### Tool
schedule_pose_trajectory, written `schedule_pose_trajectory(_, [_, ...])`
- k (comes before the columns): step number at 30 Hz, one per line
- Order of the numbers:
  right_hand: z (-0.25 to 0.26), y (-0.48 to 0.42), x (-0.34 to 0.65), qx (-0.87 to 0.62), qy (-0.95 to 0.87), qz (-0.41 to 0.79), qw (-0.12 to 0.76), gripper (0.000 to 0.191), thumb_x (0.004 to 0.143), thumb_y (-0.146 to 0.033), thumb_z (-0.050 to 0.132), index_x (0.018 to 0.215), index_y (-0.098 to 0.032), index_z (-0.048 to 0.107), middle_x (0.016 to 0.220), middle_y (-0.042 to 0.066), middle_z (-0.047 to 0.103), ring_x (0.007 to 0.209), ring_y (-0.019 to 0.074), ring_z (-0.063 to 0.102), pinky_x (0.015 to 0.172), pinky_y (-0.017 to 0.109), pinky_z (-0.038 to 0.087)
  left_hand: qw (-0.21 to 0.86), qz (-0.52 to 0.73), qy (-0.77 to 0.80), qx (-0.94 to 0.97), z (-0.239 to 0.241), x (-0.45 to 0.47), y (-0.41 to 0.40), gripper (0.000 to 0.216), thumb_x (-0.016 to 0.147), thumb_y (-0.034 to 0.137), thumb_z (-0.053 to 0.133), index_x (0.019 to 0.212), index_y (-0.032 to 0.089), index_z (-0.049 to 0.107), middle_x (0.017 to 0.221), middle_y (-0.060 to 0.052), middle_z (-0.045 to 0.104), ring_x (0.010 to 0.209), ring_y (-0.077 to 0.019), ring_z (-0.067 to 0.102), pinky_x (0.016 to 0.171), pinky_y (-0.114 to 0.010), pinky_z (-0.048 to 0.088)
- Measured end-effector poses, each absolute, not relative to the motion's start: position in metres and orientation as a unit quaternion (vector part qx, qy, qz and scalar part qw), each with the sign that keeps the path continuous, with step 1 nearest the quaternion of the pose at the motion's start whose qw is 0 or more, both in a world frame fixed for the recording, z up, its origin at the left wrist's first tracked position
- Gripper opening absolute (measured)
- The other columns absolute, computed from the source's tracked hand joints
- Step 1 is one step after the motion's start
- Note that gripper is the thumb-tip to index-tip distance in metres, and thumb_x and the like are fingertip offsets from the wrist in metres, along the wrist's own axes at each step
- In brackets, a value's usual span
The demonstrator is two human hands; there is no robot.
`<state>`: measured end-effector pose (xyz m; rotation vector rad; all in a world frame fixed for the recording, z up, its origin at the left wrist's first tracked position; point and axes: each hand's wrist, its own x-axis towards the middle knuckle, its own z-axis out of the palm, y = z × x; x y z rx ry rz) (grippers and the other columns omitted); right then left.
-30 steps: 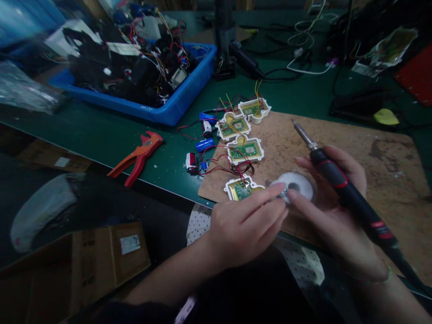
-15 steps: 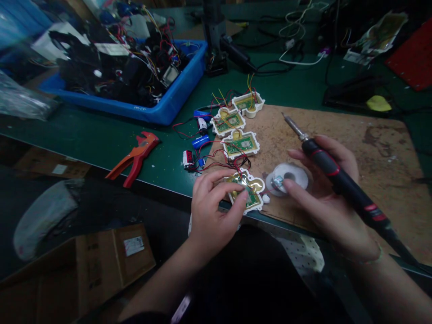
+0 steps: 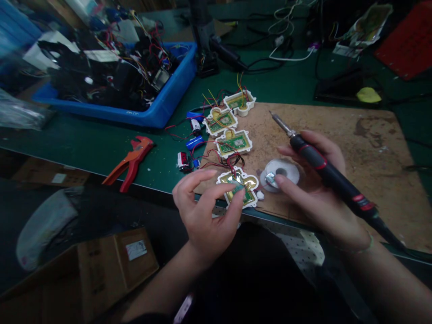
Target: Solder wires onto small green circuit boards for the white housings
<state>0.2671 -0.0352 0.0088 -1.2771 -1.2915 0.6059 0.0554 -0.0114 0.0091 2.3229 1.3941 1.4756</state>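
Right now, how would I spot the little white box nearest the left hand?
Find the big brown board on the green bench. Four white cases with green circuit boards run along its left edge. Yours is the nearest case, beside the solder spool, with fingers of the left hand over it.

The small green circuit board (image 3: 240, 194) sits in a white plastic case with bumpy edges. It lies flat at the near edge of the brown work board (image 3: 337, 130), with red and black wires at its far side. The black soldering iron (image 3: 324, 168) has red rings. It is held slanted, with its thin metal tip pointing up and left. The round white solder spool (image 3: 282, 172) lies flat just right of the case.
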Motion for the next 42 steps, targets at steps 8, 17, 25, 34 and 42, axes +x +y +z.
schedule_pose_trajectory(8, [0.012, -0.036, 0.266, -0.547, -0.545, 0.262, 0.579, 0.071, 0.079, -0.025, 0.082, 0.141, -0.037, 0.049, 0.145, 0.004, 0.054, 0.126, 0.0245, 0.065, 0.112, 0.047, 0.054, -0.045, 0.395, 0.411, 0.821, 0.012, 0.056, -0.011, 0.042, 0.078, 0.021, 0.083, 0.118, 0.028, 0.072, 0.134, -0.009, 0.057, 0.129, -0.0327, 0.052, 0.113, -0.052, 0.042])
schedule_pose_trajectory(17, [0.014, -0.036, 0.265, -0.552, -0.547, 0.254, 0.576, 0.070, 0.079, -0.025, 0.081, 0.141, -0.037, 0.050, 0.145, 0.003, 0.055, 0.123, 0.0252, 0.067, 0.112, 0.048, 0.054, -0.083, 0.380, 0.362, 0.847, 0.013, 0.048, -0.008, 0.028, 0.075, 0.016, 0.082, 0.099, 0.027, 0.072, 0.120, -0.006, 0.066, 0.125, -0.0307, 0.057, 0.105, -0.047, 0.044])
schedule_pose_trajectory(25, [0.015, -0.037, 0.263, -0.547, -0.541, 0.262, 0.583, 0.068, 0.079, -0.021, 0.080, 0.139, -0.036, 0.052, 0.140, 0.003, 0.059, 0.123, 0.0244, 0.067, 0.109, 0.046, 0.057, -0.116, 0.361, 0.361, 0.852, 0.008, 0.042, -0.012, 0.024, 0.077, 0.017, 0.081, 0.098, 0.026, 0.072, 0.110, -0.005, 0.073, 0.119, -0.0282, 0.062, 0.102, -0.044, 0.041])
schedule_pose_trajectory(34, [0.010, -0.036, 0.265, -0.539, -0.537, 0.270, 0.590, 0.073, 0.076, -0.017, 0.080, 0.142, -0.033, 0.051, 0.142, 0.005, 0.059, 0.123, 0.0253, 0.067, 0.110, 0.046, 0.055, -0.128, 0.353, 0.353, 0.857, 0.012, 0.034, -0.020, 0.026, 0.076, 0.015, 0.085, 0.097, 0.027, 0.075, 0.099, -0.002, 0.077, 0.107, -0.0238, 0.066, 0.100, -0.041, 0.040])
schedule_pose_trajectory(42, [0.010, -0.037, 0.264, -0.539, -0.539, 0.263, 0.592, 0.075, 0.074, -0.015, 0.081, 0.141, -0.034, 0.052, 0.142, 0.005, 0.058, 0.122, 0.0260, 0.067, 0.112, 0.047, 0.054, -0.065, 0.352, 0.395, 0.846, 0.015, 0.039, -0.020, 0.019, 0.079, 0.021, 0.084, 0.094, 0.027, 0.075, 0.105, -0.003, 0.076, 0.111, -0.0259, 0.068, 0.099, -0.044, 0.040])
